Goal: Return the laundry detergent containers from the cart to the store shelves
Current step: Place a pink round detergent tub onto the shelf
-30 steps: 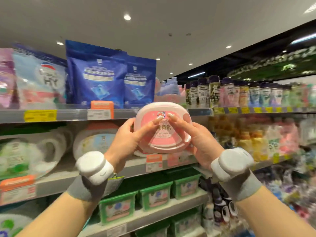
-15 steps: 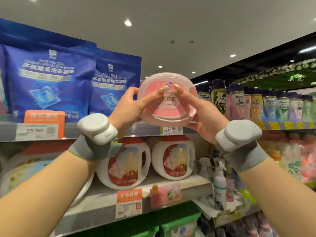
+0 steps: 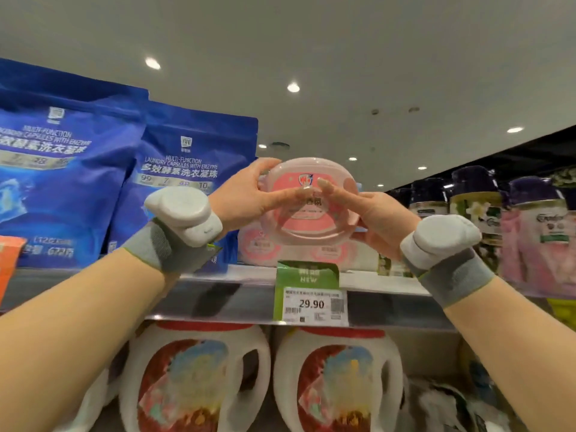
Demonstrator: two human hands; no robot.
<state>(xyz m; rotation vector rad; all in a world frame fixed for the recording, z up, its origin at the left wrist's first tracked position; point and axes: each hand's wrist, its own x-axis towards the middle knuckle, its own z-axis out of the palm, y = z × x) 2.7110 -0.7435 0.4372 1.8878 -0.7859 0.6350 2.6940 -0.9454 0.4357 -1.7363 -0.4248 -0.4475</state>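
I hold a pink, rounded laundry capsule tub (image 3: pixel 307 227) up in front of the top shelf (image 3: pixel 249 299), its lid facing me. My left hand (image 3: pixel 246 199) grips its left rim, thumb across the lid and fingers behind. My right hand (image 3: pixel 371 218) grips the right rim the same way. Behind and below the tub, two matching pink tubs (image 3: pixel 260 246) stand on the shelf above a 29.90 price tag (image 3: pixel 313 304).
Two big blue capsule pouches (image 3: pixel 184 185) stand on the shelf to the left. Dark-capped scent-bead bottles (image 3: pixel 473 210) fill the shelf to the right. Two white detergent jugs (image 3: pixel 199 381) sit on the shelf below.
Both hands have lifted the pink tub from the middle shelf's height to the top shelf, and the view has moved closer and tilted up.
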